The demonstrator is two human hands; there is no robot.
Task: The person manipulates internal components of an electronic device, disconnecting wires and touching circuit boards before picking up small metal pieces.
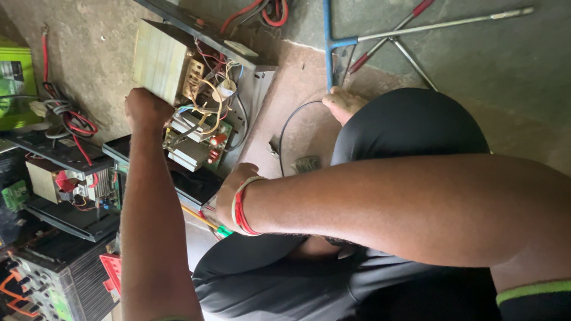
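Head view, looking down on a concrete floor (89, 35). An opened grey sheet-metal power unit (257, 83) lay at 11 o'clock of the frame. Its lid was off, exposing a cream laminated transformer block (157, 59) and, at the block's 5 o'clock, a green circuit board with finned silver heat sinks (196, 139).

The left hand (146, 110) was clenched into a fist at the transformer's 7 o'clock corner, touching the unit's edge. What it enclosed, if anything, could not be seen. The right hand (229, 196), with red and white bangles at the wrist, was curled shut at the unit's 6 o'clock. It gripped a slim tool with a yellow shank and green end (209, 223).

The unit probably handled as heavy and lopsided, since the transformer carries most of the mass. The chassis was stiff, but its cut edges looked sharp. The board and the thin coloured wires looked fragile. The folded metal walls or the transformer's frame therefore seemed the sound places to take hold, never the wiring.

A thin black cable (291, 122) curved at 3 o'clock of the unit, near the person's bare foot (342, 104). A second opened unit (71, 184) and looped red wires (74, 122) lay at 9 o'clock of the frame. A blue metal frame (327, 41) stood at 12 o'clock.
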